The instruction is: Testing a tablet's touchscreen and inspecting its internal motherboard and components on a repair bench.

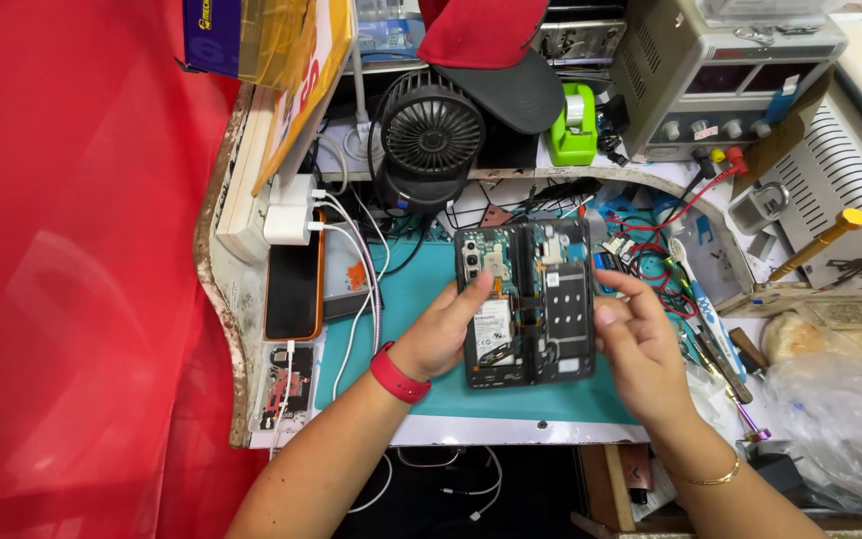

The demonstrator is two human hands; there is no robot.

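holding opened phone (525,302) over teal mat (421,299), left hand (443,329) and right hand (636,344) gripping its edges; best keep fingers off the boards.

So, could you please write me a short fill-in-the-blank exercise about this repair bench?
1. Both hands hold an opened foldable phone above a ___ work mat.
2. The left hand has a ___ band on its wrist.
3. Behind the phone stands a small black ___.

Missing words: teal; red; fan
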